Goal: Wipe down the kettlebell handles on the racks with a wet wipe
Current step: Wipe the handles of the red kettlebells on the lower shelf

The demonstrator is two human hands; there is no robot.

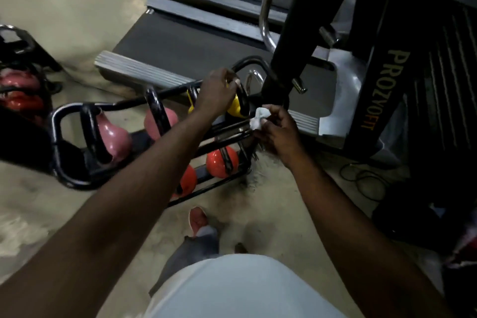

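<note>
"So, where is the wet wipe (259, 117)?"

"It's bunched up white in the right hand (278, 131), pinched between the thumb and fingertips. It sits at the right end of the rack (58, 121), just below the yellow kettlebell (235, 108) and close to the upper rail. Whether it touches metal, I cannot tell."

"And the left hand (216, 91)?"

"It reaches out over the upper tier, with its fingers curled round the yellow kettlebell's black handle (242, 95), gripping it from above."

"What else sits on the rack?"

"Two pink kettlebells (116, 138) stand further toward the left end of the upper tier, black handles up. On the lower tier, near the right end, are two orange kettlebells (219, 162) — one partly hidden by the left forearm."

"And around it?"

"The rack stands on a pale floor (64, 20). Beyond its far edge lies a treadmill (185, 44) with a dark belt and grey side rails. Off the rack's right end rises a black machine frame (387, 90) with yellow lettering. At the left edge of view another rack (15, 44) holds reddish kettlebells (20, 100) — too blurred to count. Near the first rack's front edge, a foot in a sandal (198, 219) rests on the floor."
</note>
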